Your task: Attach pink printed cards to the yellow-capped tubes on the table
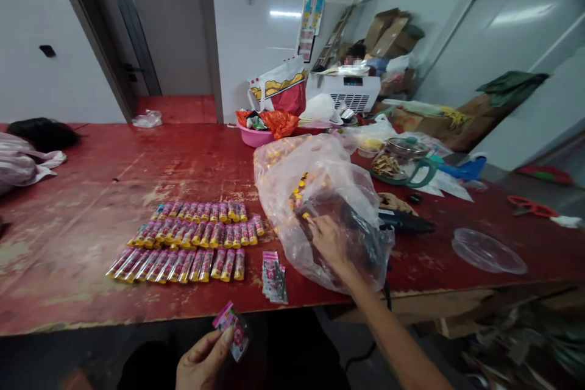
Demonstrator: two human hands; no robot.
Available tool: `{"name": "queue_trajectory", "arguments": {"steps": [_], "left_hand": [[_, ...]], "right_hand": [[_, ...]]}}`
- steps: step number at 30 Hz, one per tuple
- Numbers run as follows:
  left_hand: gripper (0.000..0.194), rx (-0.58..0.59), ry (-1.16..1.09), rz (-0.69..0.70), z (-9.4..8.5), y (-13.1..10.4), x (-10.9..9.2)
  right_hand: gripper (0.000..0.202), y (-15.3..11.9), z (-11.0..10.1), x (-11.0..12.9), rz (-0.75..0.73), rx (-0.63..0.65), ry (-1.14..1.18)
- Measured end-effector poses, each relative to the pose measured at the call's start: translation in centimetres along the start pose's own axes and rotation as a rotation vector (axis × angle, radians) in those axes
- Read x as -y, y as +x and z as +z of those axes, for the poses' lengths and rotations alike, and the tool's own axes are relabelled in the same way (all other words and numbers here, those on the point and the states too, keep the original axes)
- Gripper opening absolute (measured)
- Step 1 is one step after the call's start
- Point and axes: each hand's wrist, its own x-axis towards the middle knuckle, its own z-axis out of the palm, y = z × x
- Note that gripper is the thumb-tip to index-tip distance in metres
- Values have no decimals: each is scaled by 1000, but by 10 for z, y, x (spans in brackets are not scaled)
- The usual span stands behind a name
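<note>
Fingers of left hand [201, 361] pinch a pink label [232, 329]; right hand [326, 241] fingers reach, spread, inside the plastic bag [320, 195].

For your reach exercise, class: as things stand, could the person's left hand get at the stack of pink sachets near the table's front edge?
Probably yes. The left hand hangs just below the table edge, close to the stack of pink sachets, with nothing between them. But it already pinches a pink sachet, so its fingers are occupied.
</note>
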Motion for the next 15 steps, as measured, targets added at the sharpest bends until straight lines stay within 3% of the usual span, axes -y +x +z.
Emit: {"name": "queue_trajectory", "arguments": {"steps": [4, 8, 11, 13, 15], "left_hand": [[39, 10, -56, 99, 3, -12, -6], [39, -41, -189, 98, 1, -16, -11], [39, -65, -295, 87, 0, -15, -12], [39, -51, -329, 80, 1, -13, -11], [38, -20, -349, 53, 3, -12, -10]], "right_hand": [[19, 16, 14, -27, 176, 103, -15], [37, 1, 0, -14, 299, 165, 76], [58, -31, -20, 24, 329, 278, 345], [63, -59, -32, 63, 464, 435, 951], [58, -85, -39, 105, 547, 569, 1299]]}}
